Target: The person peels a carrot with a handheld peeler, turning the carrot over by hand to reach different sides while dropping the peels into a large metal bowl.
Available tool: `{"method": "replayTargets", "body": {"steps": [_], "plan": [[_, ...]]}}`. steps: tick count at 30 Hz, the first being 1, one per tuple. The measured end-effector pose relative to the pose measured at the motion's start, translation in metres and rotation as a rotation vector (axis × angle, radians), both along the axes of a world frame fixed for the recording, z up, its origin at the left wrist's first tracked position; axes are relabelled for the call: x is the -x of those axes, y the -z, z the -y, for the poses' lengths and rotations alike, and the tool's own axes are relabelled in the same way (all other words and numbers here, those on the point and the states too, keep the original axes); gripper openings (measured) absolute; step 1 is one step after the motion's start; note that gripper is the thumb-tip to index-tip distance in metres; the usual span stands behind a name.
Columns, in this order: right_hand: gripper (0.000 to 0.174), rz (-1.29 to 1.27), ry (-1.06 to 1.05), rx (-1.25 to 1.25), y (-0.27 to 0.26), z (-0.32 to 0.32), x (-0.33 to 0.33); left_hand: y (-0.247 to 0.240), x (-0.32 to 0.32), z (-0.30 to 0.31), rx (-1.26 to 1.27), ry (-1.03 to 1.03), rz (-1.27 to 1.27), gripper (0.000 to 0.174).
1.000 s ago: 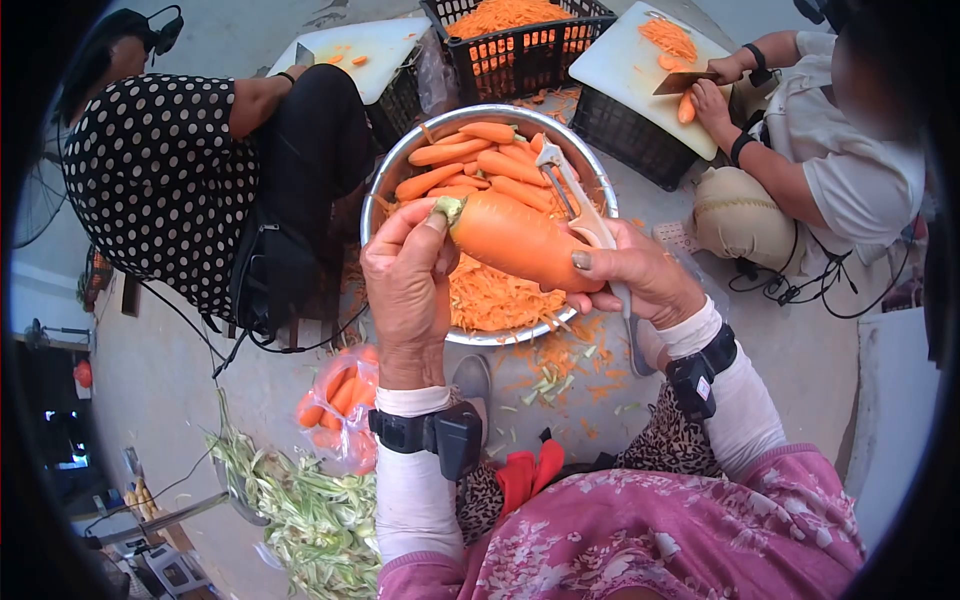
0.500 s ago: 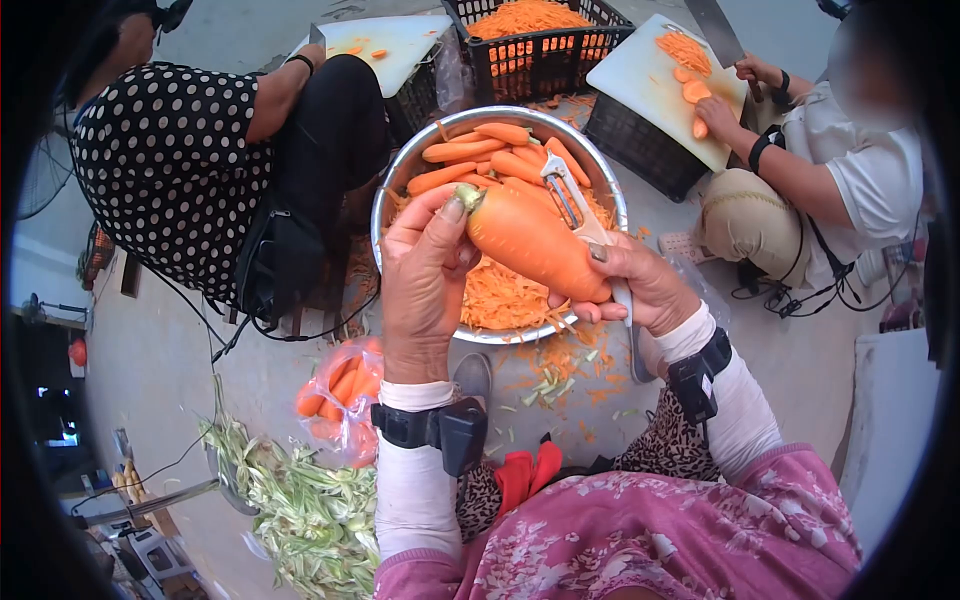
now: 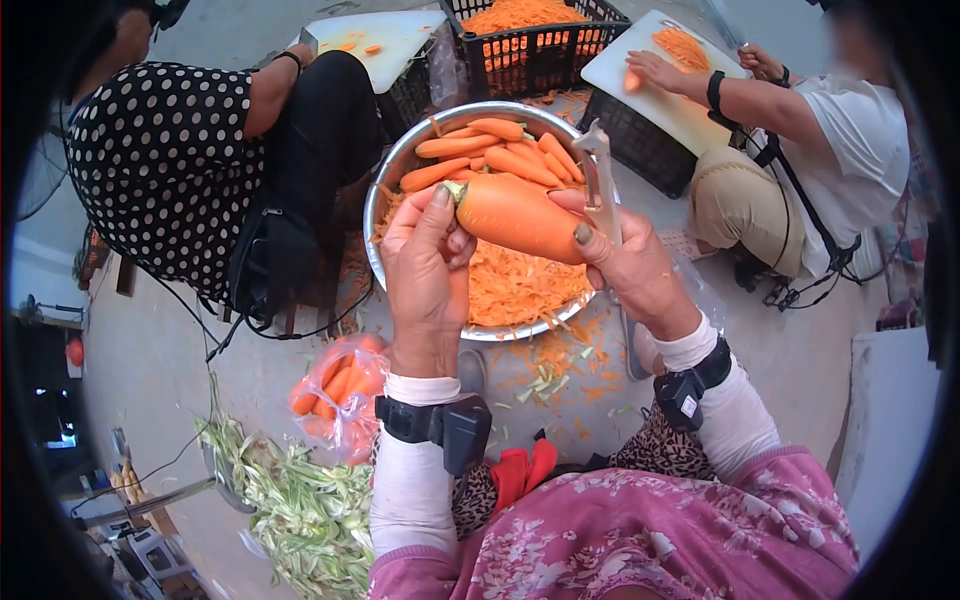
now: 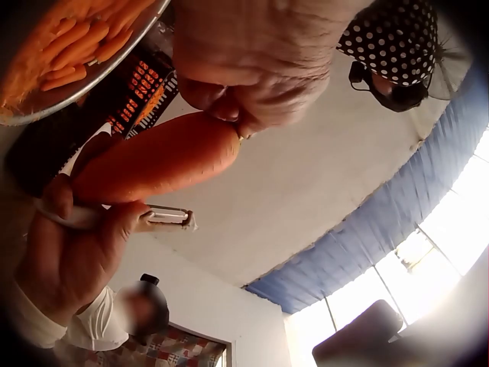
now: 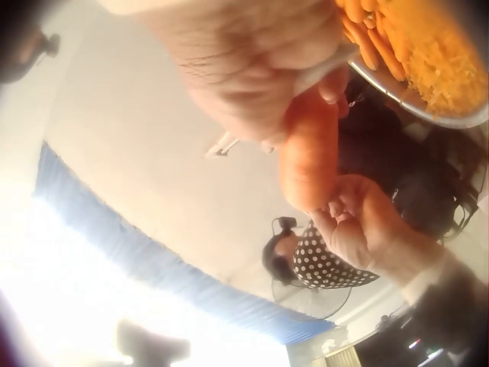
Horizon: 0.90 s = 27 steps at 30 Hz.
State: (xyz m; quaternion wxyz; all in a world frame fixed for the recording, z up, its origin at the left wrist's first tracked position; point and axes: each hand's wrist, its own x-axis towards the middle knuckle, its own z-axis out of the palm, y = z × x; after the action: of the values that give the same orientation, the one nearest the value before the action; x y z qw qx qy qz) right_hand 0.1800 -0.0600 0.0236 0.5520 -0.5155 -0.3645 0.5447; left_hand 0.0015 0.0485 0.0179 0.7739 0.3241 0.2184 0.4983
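Note:
A thick orange carrot [image 3: 520,217] lies between both hands above a metal basin, its green stem end on the left. My left hand [image 3: 425,270] pinches that stem end between thumb and fingertips. At the other end my right hand [image 3: 640,265] grips the carrot, thumb along its near side. The same right hand holds a white peeler [image 3: 603,195], which points up and away beside the carrot. The left wrist view shows the peeler's metal blade [image 4: 170,215] off the carrot's skin. In the right wrist view the carrot [image 5: 309,157] spans from hand to hand.
The metal basin [image 3: 376,215] holds whole carrots and orange shreds. Beyond it stands a black crate [image 3: 540,50] of shredded carrot. Two people sit at cutting boards [image 3: 395,65], left and right. Bagged carrots [image 3: 340,390] and a heap of green leaves [image 3: 310,510] lie at lower left.
The peeler has swung right to stand more upright, apart from the carrot's top side. The carrot's right end has risen slightly. The person at right has slid a hand across the board.

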Motion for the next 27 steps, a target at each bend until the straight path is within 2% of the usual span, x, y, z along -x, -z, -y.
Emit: {"method": "replayTargets", "body": {"steps": [2,3,5,11,17,27], "plan": [[0.052,0.332,0.086,-0.270,0.003,-0.002,0.008,0.003,-0.002,-0.002,0.049,0.010,0.021,0.019],[0.052,0.333,0.086,-0.269,0.002,0.000,0.009,0.004,-0.004,-0.001,0.062,0.023,0.015,0.021],[0.060,0.753,0.142,-0.320,-0.002,0.001,0.011,0.002,-0.006,-0.001,0.074,0.036,0.009,0.022],[0.061,0.635,0.163,-0.327,-0.004,0.004,0.007,-0.006,-0.004,-0.001,0.053,0.098,-0.046,0.023],[0.060,0.739,0.155,-0.362,-0.009,0.005,0.005,-0.013,0.000,0.001,0.020,0.119,-0.176,0.022],[0.062,0.794,0.074,-0.350,-0.009,0.002,-0.002,-0.013,-0.002,0.003,-0.051,-0.041,-0.391,0.016]]}}
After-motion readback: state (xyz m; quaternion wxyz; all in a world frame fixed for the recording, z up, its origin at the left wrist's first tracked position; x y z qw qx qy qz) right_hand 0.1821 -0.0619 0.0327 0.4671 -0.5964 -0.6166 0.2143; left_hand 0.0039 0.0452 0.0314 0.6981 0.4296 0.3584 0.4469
